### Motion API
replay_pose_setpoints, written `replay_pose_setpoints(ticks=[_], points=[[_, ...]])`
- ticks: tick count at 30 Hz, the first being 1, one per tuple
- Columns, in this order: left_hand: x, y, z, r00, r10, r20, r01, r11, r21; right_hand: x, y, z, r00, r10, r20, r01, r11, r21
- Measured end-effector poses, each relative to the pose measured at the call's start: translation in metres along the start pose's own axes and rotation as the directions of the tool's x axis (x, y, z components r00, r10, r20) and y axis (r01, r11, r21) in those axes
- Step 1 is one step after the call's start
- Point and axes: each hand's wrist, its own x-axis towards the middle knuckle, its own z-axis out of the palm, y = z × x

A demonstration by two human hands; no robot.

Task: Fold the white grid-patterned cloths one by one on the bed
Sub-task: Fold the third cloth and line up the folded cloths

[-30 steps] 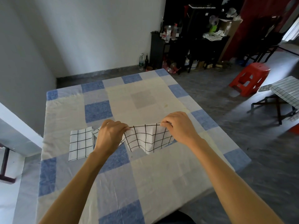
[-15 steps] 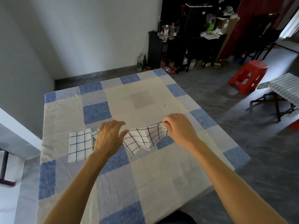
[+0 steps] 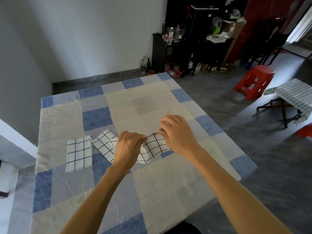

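Soft, limp white grid-patterned cloth [image 3: 152, 148] sags mid-bed [image 3: 152, 191]; left hand [image 3: 129, 147] and right hand [image 3: 177, 134] pinch its top edge

A single wide-angle view is supplied, taken from the person's head. It is directed forward and down along the bed [image 3: 152, 191], whose near end is cut by the lower frame. The grid-patterned cloth [image 3: 154, 146], pinched by the left hand [image 3: 129, 146] and right hand [image 3: 179, 134], is framed close, near centre (both forearms [image 3: 228, 183] enter from below). The far wall [image 3: 84, 39] is included.
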Motion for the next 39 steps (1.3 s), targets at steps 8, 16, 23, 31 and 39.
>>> replay_pose_setpoints(ticks=[8, 16, 23, 31, 39], points=[[0.002, -0.007, -0.011, 0.991, -0.077, 0.105, 0.099, 0.971, -0.217, 0.000, 0.022, -0.005, 0.988, 0.140, -0.061, -0.140, 0.990, 0.012], [0.007, 0.006, -0.011, 0.985, -0.147, 0.090, 0.167, 0.939, -0.301, -0.010, -0.016, 0.015, 0.980, 0.185, -0.068, -0.174, 0.975, 0.139], [0.007, 0.017, -0.013, 0.989, -0.115, 0.089, 0.141, 0.911, -0.388, -0.012, -0.024, 0.027, 0.953, 0.277, 0.127, -0.301, 0.918, 0.259], [0.005, 0.018, -0.013, 0.976, -0.186, 0.111, 0.215, 0.889, -0.404, -0.011, -0.028, 0.028, 0.940, 0.325, 0.101, -0.338, 0.856, 0.391], [0.012, 0.008, -0.017, 0.999, 0.037, 0.016, -0.034, 0.990, -0.138, -0.008, -0.025, 0.026, 0.980, 0.168, 0.103, -0.188, 0.956, 0.225]])
